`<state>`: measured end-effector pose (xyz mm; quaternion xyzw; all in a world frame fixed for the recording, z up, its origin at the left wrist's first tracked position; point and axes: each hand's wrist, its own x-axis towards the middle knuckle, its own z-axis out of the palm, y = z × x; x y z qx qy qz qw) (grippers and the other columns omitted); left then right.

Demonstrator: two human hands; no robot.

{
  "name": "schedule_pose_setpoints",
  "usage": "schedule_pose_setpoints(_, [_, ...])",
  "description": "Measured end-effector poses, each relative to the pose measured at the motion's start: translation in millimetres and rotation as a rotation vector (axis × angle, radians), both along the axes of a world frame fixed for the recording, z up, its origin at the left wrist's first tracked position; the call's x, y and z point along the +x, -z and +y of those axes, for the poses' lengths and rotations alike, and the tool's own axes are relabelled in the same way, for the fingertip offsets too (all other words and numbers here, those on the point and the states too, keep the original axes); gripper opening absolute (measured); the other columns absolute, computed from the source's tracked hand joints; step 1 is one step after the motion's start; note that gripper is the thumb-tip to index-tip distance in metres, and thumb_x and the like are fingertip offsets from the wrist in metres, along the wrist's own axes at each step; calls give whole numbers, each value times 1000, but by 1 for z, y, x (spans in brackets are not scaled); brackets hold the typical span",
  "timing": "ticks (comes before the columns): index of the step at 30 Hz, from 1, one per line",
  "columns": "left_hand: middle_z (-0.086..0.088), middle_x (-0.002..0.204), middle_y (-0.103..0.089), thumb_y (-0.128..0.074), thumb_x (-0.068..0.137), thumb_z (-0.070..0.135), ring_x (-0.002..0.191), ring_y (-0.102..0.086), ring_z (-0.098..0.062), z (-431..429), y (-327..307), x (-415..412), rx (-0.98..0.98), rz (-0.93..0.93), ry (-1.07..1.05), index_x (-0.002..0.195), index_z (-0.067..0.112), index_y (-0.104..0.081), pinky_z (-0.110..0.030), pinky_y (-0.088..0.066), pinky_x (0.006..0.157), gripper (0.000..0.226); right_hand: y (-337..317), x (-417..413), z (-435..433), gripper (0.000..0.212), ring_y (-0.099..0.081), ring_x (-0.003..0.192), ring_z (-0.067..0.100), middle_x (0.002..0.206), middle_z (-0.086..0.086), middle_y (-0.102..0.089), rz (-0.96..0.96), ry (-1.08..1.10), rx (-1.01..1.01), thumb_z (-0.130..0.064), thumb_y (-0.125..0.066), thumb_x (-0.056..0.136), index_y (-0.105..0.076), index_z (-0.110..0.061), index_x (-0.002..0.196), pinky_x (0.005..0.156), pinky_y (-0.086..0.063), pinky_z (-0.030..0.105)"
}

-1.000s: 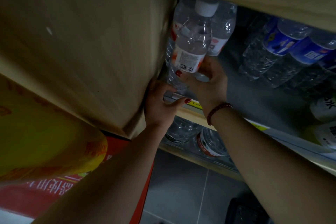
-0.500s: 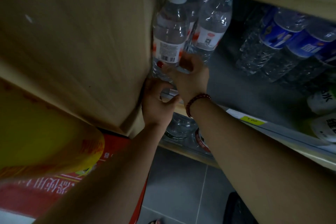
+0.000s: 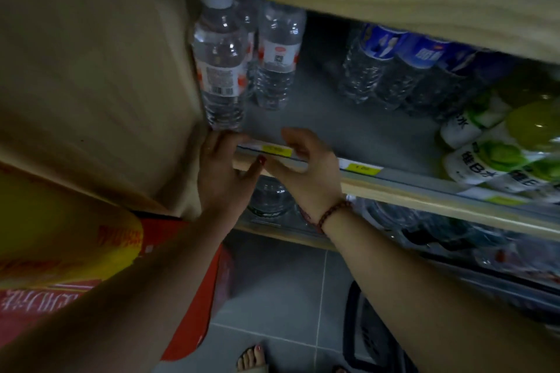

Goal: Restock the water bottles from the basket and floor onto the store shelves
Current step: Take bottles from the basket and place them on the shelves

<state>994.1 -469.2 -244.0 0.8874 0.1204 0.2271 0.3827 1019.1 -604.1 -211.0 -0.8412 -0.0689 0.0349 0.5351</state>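
Observation:
A clear water bottle with a white cap and red-and-white label stands at the left end of the grey shelf, against the wooden side panel. A second bottle of the same kind stands right beside it. My left hand rests open at the shelf's front edge, just below the first bottle. My right hand is open too, fingers spread, in front of the shelf's price rail and holding nothing. A beaded bracelet sits on the right wrist.
Blue-labelled bottles and green-and-white drink bottles fill the right of the shelf. More bottles lie on the shelf below. A black basket stands on the tiled floor. A yellow-and-red display is at left.
My right hand has let go of the water bottle, which now stands on the shelf against the side panel. Both hands have drawn back to the shelf's front edge.

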Motion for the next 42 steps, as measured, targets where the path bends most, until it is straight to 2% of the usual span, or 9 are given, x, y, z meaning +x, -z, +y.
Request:
schedule_pose_setpoints(1, [-3,111,-62,-65,70,36,107,-55,-23,-6,1,-7,38,20,38,102,19,-65,-27,-47,91,36,1,-10,-16,50,-56,106,2,114,-9,-63,0,-5,-45,-27,-81,73,-62,-20,119,90,-44,10])
schedule_pose_setpoints(3, [-4,108,-64,-78,67,25,103,-53,-21,-26,4,-22,112,59,106,102,17,-65,-18,-39,88,38,5,-30,-52,50,-51,107,0,114,-13,-59,42,-21,-144,-27,-79,74,-61,-24,120,92,-41,9])
schedule_pose_setpoints(7, [-4,109,-65,-79,68,24,102,-57,-23,-75,20,-47,143,189,283,107,24,-59,-30,-45,85,44,24,-69,-128,51,-53,114,11,122,-6,-57,120,-9,-328,-31,-78,74,-59,-24,121,94,-47,27])
schedule_pose_setpoints(10, [-2,117,-62,-61,71,40,107,-57,-28,-120,31,-64,183,287,370,112,28,-55,-42,-50,86,44,40,-96,-183,54,-47,122,16,131,-3,-54,186,12,-462,-36,-74,77,-55,-24,126,100,-43,33])
schedule_pose_setpoints(16, [1,115,-62,-62,72,39,106,-55,-26,-215,53,-104,254,382,489,114,26,-58,-38,-45,85,45,66,-146,-293,53,-45,125,23,131,-1,-55,226,43,-640,-37,-72,80,-56,-19,128,104,-40,38])
schedule_pose_setpoints(19, [1,123,-60,-65,76,36,115,-53,-25,-263,59,-126,289,458,540,119,23,-58,-40,-44,92,46,75,-168,-350,53,-40,130,25,136,0,-51,284,41,-697,-38,-67,83,-53,-19,131,108,-36,41])
schedule_pose_setpoints(24, [4,133,-52,-65,82,34,123,-47,-22,-339,63,-153,365,556,559,128,24,-54,-38,-39,98,48,94,-197,-429,48,-46,123,26,132,-1,-54,304,43,-730,-40,-67,82,-57,-22,125,100,-42,41])
schedule_pose_setpoints(33, [4,143,-44,-60,86,35,132,-38,-21,-406,104,-174,355,713,560,138,23,-44,-38,-30,108,56,148,-204,-484,70,-29,139,19,153,-6,-31,434,-60,-796,-47,-58,86,-29,-31,147,112,-32,37])
schedule_pose_setpoints(42, [4,144,-39,-58,86,39,133,-35,-19,-416,170,-167,388,794,608,139,25,-39,-36,-31,108,59,215,-184,-494,72,-28,139,22,153,-1,-29,525,-157,-871,-45,-62,85,-30,-27,147,110,-34,39])
